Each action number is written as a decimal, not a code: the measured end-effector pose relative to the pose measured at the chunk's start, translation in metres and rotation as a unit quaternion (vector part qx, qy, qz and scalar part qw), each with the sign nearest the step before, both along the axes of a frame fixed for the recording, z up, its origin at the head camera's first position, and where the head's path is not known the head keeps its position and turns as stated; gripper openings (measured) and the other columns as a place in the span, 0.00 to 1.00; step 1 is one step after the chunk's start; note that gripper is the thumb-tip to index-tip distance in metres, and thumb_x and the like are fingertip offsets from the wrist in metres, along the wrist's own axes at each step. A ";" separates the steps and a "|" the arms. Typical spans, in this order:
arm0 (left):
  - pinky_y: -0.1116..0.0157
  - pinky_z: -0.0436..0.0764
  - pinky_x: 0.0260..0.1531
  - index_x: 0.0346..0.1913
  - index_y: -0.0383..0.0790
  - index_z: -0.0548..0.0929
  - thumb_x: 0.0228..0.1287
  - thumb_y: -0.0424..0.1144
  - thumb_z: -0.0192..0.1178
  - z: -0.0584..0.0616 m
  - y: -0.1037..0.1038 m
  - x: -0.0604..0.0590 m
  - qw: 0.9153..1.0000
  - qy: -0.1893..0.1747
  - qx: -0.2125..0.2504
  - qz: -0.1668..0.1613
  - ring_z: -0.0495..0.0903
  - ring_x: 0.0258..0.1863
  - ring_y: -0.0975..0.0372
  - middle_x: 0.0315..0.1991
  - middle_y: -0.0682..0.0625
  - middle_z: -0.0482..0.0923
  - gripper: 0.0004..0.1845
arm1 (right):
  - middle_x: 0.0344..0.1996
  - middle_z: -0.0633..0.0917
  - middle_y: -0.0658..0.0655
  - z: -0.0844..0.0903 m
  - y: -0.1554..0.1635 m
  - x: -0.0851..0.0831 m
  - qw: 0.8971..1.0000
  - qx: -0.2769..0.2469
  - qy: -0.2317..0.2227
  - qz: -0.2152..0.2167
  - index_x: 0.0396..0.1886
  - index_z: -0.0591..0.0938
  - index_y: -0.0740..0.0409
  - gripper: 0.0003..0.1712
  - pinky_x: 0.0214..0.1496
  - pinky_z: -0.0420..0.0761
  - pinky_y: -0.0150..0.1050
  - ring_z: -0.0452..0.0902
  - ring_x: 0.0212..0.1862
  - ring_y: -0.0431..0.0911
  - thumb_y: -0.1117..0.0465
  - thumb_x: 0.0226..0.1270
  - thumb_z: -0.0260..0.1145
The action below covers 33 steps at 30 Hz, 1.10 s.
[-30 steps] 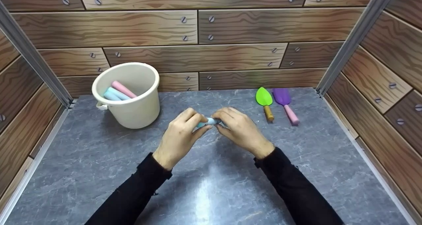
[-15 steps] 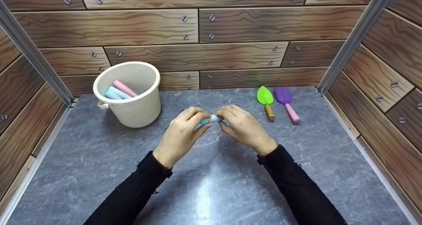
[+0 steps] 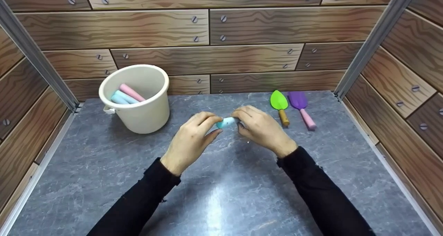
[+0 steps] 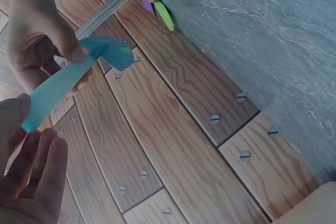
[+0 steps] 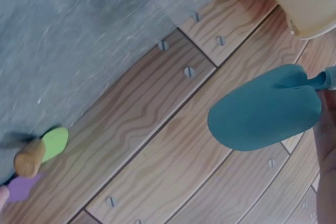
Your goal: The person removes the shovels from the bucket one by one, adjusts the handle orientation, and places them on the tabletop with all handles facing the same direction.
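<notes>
Left hand (image 3: 188, 144) and right hand (image 3: 263, 130) each pinch one end of the teal toy trowel (image 3: 226, 122), steadying it above the grey tabletop (image 3: 221, 194).

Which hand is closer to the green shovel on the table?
The right hand. It is just left of the green shovel, apart from it. The left hand is farther left, beyond the right one.

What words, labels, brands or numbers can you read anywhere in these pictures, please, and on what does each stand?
None: no text shows in any view.
The bucket, the teal shovel held by the left hand and right hand, the green shovel and the purple shovel all show plain surfaces.
The wood-pattern walls carry only printed screws, no lettering.
</notes>
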<state>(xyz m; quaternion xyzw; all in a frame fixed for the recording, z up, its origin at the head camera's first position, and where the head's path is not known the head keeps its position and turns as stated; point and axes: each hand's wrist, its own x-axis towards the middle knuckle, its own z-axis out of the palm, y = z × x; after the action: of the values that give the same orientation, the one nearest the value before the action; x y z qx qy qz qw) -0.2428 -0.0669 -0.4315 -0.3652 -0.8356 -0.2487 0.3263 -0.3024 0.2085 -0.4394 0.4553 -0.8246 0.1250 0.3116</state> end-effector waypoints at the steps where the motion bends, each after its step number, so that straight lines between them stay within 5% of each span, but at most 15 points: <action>1: 0.62 0.96 0.59 0.63 0.41 0.91 0.80 0.38 0.78 0.000 0.000 0.000 1.000 -0.001 -0.003 0.002 0.93 0.55 0.55 0.58 0.48 0.92 0.15 | 0.53 0.94 0.59 0.000 0.002 -0.002 1.000 0.004 0.001 -0.001 0.59 0.87 0.61 0.23 0.61 0.98 0.45 0.94 0.56 0.54 0.75 0.66 0.79; 8: 0.58 0.94 0.66 0.66 0.41 0.90 0.82 0.42 0.77 -0.002 -0.002 -0.003 0.999 -0.004 -0.047 0.014 0.93 0.58 0.55 0.60 0.48 0.92 0.17 | 0.53 0.94 0.61 0.002 0.016 -0.015 1.000 0.012 -0.013 -0.004 0.59 0.87 0.62 0.23 0.62 0.98 0.48 0.94 0.57 0.57 0.77 0.65 0.78; 16: 0.51 0.91 0.77 0.69 0.42 0.89 0.84 0.43 0.75 -0.005 -0.005 -0.005 0.996 -0.016 -0.084 0.018 0.93 0.63 0.55 0.62 0.49 0.92 0.19 | 0.55 0.93 0.62 0.004 0.035 -0.025 0.996 -0.009 -0.087 -0.024 0.62 0.83 0.61 0.25 0.67 0.95 0.54 0.91 0.60 0.59 0.79 0.68 0.76; 27: 0.52 0.95 0.63 0.71 0.44 0.88 0.84 0.47 0.74 -0.009 -0.007 -0.007 0.993 -0.026 -0.111 0.017 0.92 0.61 0.54 0.63 0.51 0.93 0.21 | 0.54 0.91 0.65 0.000 0.048 -0.037 0.983 -0.041 -0.174 -0.045 0.59 0.82 0.64 0.22 0.70 0.92 0.60 0.90 0.61 0.63 0.79 0.69 0.74; 33: 0.50 0.94 0.65 0.73 0.46 0.87 0.84 0.48 0.75 -0.013 -0.008 -0.009 0.991 -0.034 -0.126 0.018 0.93 0.63 0.54 0.64 0.52 0.93 0.23 | 0.51 0.90 0.67 -0.004 0.052 -0.044 0.969 -0.077 -0.222 -0.071 0.57 0.83 0.68 0.19 0.68 0.91 0.62 0.89 0.58 0.63 0.80 0.69 0.71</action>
<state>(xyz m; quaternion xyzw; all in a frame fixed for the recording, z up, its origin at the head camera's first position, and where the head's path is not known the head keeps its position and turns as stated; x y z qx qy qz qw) -0.2515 -0.0754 -0.4441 -0.3795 -0.8774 -0.1476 0.2537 -0.3466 0.2600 -0.4434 0.3312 -0.8912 0.2638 0.1627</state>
